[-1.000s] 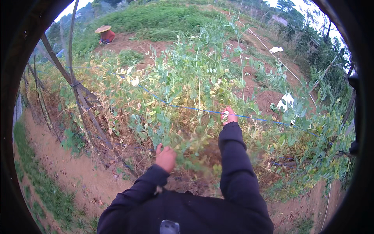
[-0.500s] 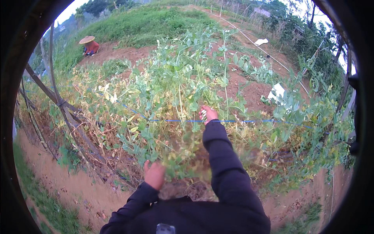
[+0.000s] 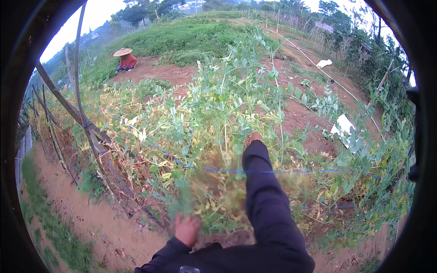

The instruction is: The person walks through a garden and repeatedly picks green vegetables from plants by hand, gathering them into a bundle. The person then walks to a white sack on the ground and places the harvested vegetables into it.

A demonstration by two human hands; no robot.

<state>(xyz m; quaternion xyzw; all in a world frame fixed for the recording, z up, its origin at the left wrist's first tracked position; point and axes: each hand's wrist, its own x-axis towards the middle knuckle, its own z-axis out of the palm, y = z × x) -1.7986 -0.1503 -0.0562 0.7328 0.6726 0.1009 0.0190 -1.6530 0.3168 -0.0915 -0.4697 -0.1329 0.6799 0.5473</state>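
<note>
My right arm reaches far into tall, pale green pea plants with tendrils and yellowing lower leaves. Leaves cover much of my right hand; its fingers look curled, and the pea pods that showed in it half a second ago are hidden. Lower and nearer my body, my left hand is slightly blurred. Its fingers are apart beside the low leaves, with nothing visible in them. A blue string runs across the plants, passing by my right forearm.
Wooden poles lean at the left. Beyond the plants, a person in a straw hat crouches on bare soil. White sheets lie at the right by a long pale pipe. A dirt path runs along the near left.
My right hand has gone deeper among the leaves, and its pods have dropped out of sight. My left hand sits lower in the picture. The whole view has shifted, with more sky showing.
</note>
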